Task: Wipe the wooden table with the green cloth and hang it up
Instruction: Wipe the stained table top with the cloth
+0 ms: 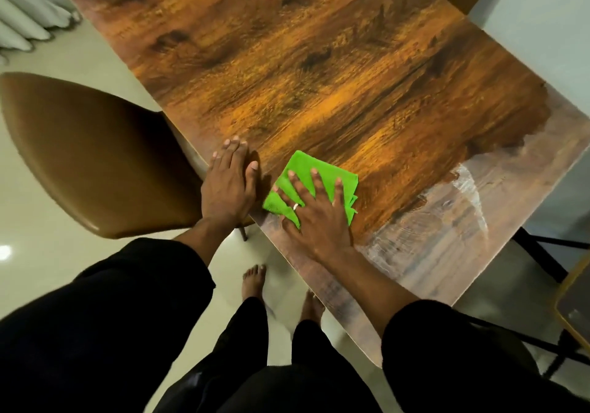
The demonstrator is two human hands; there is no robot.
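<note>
On the head view I see the right hand, fingers spread, pressing the folded green cloth flat on the wooden bench near its edge. The left hand rests flat just beside it, fingers together, by a brown chair.

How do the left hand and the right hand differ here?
The left hand rests on the bare wooden table edge; the right hand presses the green cloth. The left hand's fingers lie together; the right hand's are spread. The right hand wears a ring; the left shows none. Both lie flat, palm down.
</note>
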